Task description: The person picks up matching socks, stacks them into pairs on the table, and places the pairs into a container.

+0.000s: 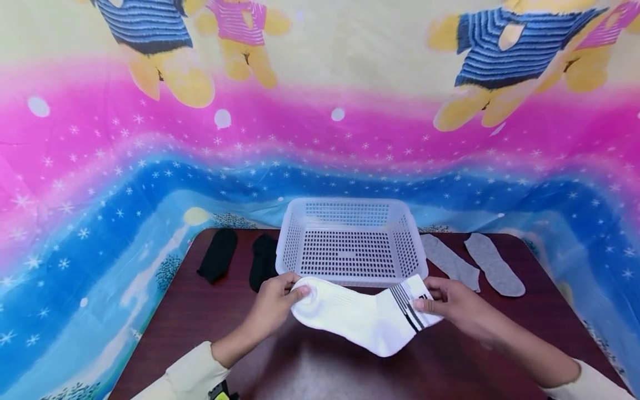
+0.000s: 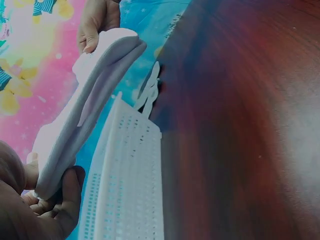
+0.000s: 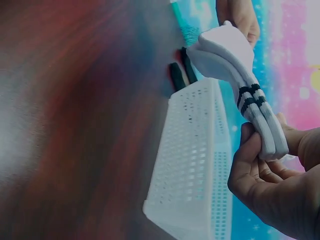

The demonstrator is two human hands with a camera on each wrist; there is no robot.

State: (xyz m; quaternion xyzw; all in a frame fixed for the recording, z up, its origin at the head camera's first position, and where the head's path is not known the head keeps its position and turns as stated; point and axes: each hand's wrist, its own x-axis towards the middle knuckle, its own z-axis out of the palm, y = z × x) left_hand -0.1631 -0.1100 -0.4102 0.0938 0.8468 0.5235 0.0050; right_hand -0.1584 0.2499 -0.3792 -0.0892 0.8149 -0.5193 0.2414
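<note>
A pair of white socks point(image 1: 350, 311) is held in the air over the middle of the table point(image 1: 190, 316), on the near side of a white plastic basket point(image 1: 347, 253). The toe end is pinched between the thumb and curled fingers of the left hand point(image 1: 274, 300); the striped cuff end is gripped likewise by the right hand point(image 1: 457, 303), its fingers closed on the fabric. In the wrist views, two layers are seen laid together. The basket is set at the middle of the far edge. Near the far left corner a black sock point(image 1: 217, 255) is laid, with a second black sock point(image 1: 263, 261) just beside the basket. Toward the far right corner two grey socks point(image 1: 495, 265) are laid slantwise.
</note>
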